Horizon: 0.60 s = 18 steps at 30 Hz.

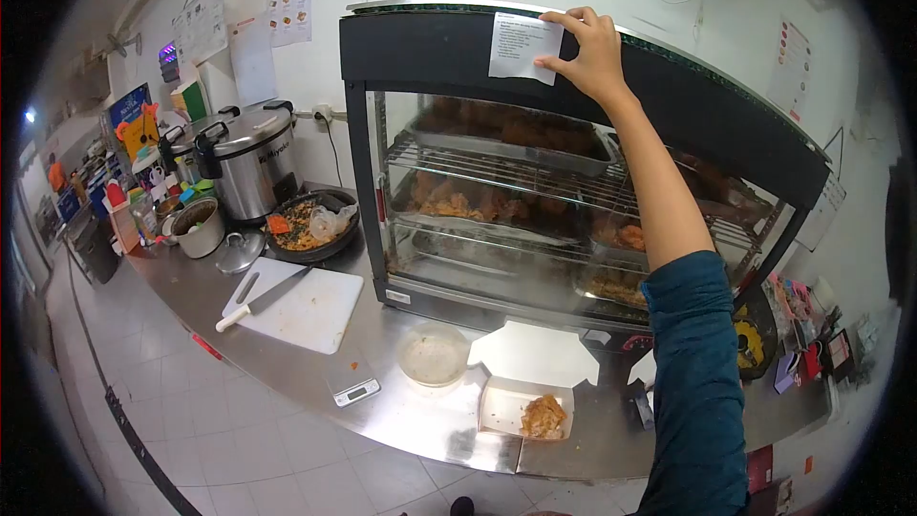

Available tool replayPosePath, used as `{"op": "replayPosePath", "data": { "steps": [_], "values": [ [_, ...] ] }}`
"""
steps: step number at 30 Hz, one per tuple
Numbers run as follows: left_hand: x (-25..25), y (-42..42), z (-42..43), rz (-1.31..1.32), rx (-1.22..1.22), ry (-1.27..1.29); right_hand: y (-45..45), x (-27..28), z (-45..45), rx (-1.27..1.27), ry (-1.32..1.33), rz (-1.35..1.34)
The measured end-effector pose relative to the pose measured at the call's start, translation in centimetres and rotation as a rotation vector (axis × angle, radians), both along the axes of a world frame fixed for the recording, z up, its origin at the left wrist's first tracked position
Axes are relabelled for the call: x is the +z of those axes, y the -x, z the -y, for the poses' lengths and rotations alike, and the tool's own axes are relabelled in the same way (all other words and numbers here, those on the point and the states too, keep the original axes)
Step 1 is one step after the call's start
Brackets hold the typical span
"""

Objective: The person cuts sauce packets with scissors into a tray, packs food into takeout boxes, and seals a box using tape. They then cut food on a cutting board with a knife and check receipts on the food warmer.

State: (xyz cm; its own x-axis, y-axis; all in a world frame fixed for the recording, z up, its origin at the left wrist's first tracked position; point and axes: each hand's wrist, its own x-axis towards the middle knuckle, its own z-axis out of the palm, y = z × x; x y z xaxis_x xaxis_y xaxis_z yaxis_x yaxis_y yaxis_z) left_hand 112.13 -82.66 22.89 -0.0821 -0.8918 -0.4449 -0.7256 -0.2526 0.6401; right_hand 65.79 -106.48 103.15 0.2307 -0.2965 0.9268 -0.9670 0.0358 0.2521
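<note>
My right hand (597,55) is raised to the black top panel of a glass-fronted food warmer (420,57). Its thumb and fingers pinch the right edge of a small white printed slip (521,48), which lies against the panel. The print is too small to read. Trays of fried food (478,196) stand on wire racks behind the glass. Below, on the steel counter, an open takeaway box (535,344) holds a portion of fried food (543,418). My left hand is out of view.
A white cutting board (306,315) with a knife (267,296) lies left on the counter, near a small digital scale (357,393) and a round plastic container (433,354). Behind are a black pan of food (310,229) and a large steel cooker (253,158).
</note>
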Motion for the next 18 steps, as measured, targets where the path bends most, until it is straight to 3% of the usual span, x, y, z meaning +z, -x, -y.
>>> {"op": "replayPosePath", "data": {
  "steps": [7,13,17,18],
  "values": [
    [-0.4,0.3,-0.3,0.188,0.083,-0.101,0.0,0.0,-0.1,0.004,0.007,-0.006],
    [-0.4,0.6,0.2,0.536,0.308,-0.302,0.0,-0.2,0.0,0.001,0.014,-0.012],
    [0.6,0.3,1.0,0.328,0.099,-0.526,0.0,-0.3,0.0,-0.013,0.016,-0.030],
    [0.6,0.9,0.8,0.426,0.176,-0.488,0.0,-0.3,0.0,-0.012,0.014,-0.028]
  ]
}}
